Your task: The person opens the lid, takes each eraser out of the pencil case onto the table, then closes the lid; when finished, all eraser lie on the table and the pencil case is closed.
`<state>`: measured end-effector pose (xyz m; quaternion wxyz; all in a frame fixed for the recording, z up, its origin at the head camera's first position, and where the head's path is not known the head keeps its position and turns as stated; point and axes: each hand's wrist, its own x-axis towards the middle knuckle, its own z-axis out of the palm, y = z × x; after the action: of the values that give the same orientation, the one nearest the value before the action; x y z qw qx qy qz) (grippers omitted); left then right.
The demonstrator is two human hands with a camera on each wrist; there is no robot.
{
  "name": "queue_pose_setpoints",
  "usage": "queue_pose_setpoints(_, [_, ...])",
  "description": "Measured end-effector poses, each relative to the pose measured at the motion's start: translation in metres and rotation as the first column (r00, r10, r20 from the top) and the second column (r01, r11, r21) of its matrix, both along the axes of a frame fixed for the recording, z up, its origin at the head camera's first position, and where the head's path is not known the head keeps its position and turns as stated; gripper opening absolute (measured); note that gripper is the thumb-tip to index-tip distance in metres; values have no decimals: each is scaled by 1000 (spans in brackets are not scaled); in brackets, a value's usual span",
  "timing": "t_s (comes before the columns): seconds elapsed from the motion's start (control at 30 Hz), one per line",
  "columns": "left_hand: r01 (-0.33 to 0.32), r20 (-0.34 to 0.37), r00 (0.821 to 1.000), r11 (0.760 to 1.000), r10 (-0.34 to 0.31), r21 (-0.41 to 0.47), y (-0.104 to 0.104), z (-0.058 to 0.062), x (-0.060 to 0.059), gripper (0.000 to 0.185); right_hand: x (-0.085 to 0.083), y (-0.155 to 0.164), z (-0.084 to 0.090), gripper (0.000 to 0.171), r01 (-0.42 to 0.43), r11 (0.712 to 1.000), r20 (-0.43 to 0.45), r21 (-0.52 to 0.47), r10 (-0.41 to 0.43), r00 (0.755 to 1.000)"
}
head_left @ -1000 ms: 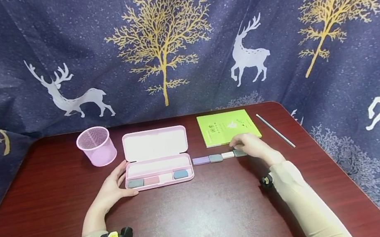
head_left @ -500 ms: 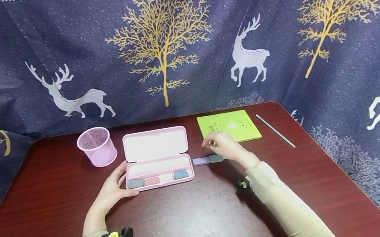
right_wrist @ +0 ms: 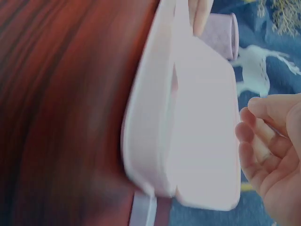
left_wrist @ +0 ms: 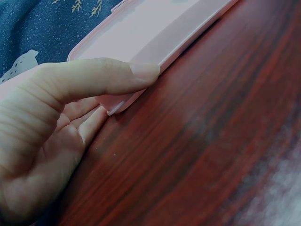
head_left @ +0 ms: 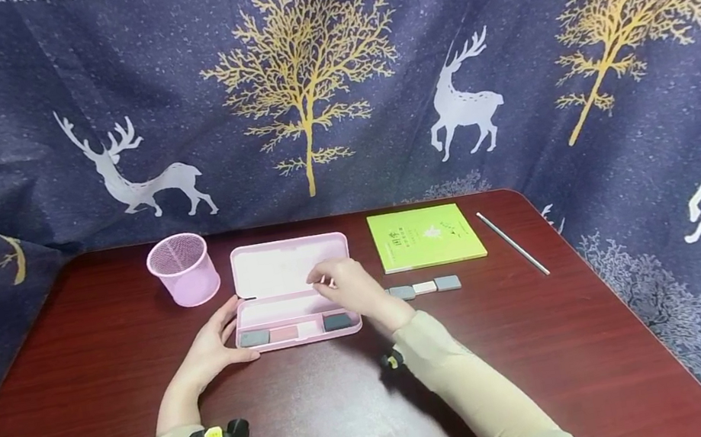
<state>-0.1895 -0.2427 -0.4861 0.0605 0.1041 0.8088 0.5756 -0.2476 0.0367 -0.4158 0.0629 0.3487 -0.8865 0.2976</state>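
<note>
Three loose erasers (head_left: 425, 287) show in a row on the table (head_left: 356, 418) in the head view, below the green booklet (head_left: 426, 237).
- Head view: a second ago the right hand (head_left: 348, 290) was at the far right end of that row. It has since crossed leftward and now hovers over the open pencil case (head_left: 301, 340), just above the tray. Its fingers are drawn together, perhaps pinching something small, but I cannot tell. The tray holds four erasers along its front, the same count as before. I judge that this is a carry from row to case, with nothing set down yet.
- Head view: the left hand (head_left: 212, 346) has not moved and clasps the case's left end. The pink mesh cup (head_left: 183, 269) and the thin stick (head_left: 511, 242) also lie as they did.
- Left wrist view: the left hand (left_wrist: 51, 117) lays its thumb along the corner of the pencil case (left_wrist: 155, 28), fingers tucked under and behind it, steadying it on the table (left_wrist: 211, 141).
- Right wrist view: the right hand (right_wrist: 273, 155) is loosely curled beside the lid of the pencil case (right_wrist: 197, 141). Blur hides whether anything lies inside the curl. A lilac eraser (right_wrist: 143, 209) lies on the table just beside the case's end, hidden from the head camera.
</note>
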Motion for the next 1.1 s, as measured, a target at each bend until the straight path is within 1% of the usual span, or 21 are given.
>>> queue_pose_setpoints(0.23, [17,-18,1000,1000,-17,8,-2,-2,-1,108,10,-38,-4,13,-60,997,61,46,57,997])
queue_pose_setpoints(0.4, [18,-20,1000,1000,-18,16,-2,-2,-1,107,18,-57,-6,13,-85,993,94,84,77,993])
queue_pose_setpoints(0.53, [19,-24,1000,1000,-18,24,-1,-2,0,107,22,-67,-10,14,-87,990,82,111,78,994])
queue_pose_setpoints(0.73, [20,-29,999,999,-18,47,0,-3,0,106,26,-77,-14,13,-119,982,79,144,109,991])
queue_pose_setpoints(0.97, [28,-28,999,998,-27,54,0,-2,0,107,32,-85,-16,14,-127,955,10,268,129,992])
queue_pose_setpoints(1.1, [27,-17,1000,997,-26,78,0,-3,0,107,36,-88,-16,17,-126,939,10,321,129,992])
